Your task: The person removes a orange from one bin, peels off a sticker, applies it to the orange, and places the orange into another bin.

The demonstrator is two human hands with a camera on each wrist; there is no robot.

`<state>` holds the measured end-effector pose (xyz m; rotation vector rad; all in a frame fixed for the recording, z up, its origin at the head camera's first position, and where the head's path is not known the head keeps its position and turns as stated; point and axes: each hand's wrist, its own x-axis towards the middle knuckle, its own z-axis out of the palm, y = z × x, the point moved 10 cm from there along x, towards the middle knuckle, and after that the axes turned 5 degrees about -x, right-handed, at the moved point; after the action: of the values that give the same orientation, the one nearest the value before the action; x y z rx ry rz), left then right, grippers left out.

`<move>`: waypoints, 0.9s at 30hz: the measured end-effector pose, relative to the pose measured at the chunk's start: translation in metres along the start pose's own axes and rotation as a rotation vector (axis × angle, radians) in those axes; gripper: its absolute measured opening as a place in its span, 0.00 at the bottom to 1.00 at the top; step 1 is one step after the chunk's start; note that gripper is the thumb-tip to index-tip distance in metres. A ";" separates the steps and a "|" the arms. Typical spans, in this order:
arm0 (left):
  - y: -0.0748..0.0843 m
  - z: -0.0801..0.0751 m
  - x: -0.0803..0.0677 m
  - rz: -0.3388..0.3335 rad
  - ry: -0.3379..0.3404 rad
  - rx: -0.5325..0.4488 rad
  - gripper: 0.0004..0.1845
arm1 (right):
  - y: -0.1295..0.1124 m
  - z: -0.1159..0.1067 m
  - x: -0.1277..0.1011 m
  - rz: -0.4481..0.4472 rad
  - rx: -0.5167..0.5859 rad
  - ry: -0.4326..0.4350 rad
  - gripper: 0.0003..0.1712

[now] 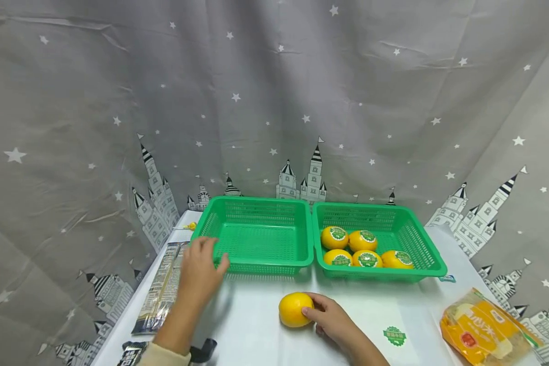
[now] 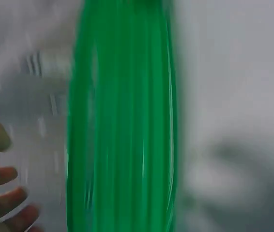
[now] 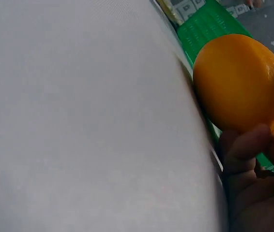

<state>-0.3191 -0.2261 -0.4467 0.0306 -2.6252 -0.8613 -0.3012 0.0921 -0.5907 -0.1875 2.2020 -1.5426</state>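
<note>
My right hand (image 1: 330,317) holds a yellow-orange fruit, an orange (image 1: 295,309), by its right side, low over the white table. In the right wrist view thumb and fingers grip the orange (image 3: 238,82), and no sticker shows on it. My left hand (image 1: 202,267) is at the front left corner of the left green basket (image 1: 258,244), fingers spread and holding nothing. The left wrist view is blurred, with the loose fingers (image 2: 11,198) beside the green basket wall (image 2: 127,121). A green sticker (image 1: 395,336) lies on the table to the right of my right hand.
The right green basket (image 1: 421,244) holds several oranges (image 1: 363,240) with green stickers. A yellow-orange food bag (image 1: 485,328) lies at the right edge. Silvery flat packets (image 1: 162,290) and a black object (image 1: 204,351) lie at the left. A grey curtain (image 1: 265,91) hangs behind.
</note>
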 end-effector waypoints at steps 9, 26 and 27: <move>0.070 0.149 -0.085 0.050 -0.619 -0.523 0.41 | 0.000 -0.001 -0.001 -0.062 -0.069 0.018 0.34; 0.046 0.174 -0.092 -0.078 -0.654 -0.698 0.42 | 0.022 -0.169 -0.082 0.098 -0.697 0.333 0.25; 0.047 0.174 -0.091 -0.075 -0.653 -0.698 0.42 | 0.028 -0.174 -0.084 0.115 -0.733 0.304 0.27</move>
<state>-0.2919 -0.0771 -0.5802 -0.3989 -2.6972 -2.0481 -0.2968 0.2817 -0.5442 -0.0422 2.8773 -0.6750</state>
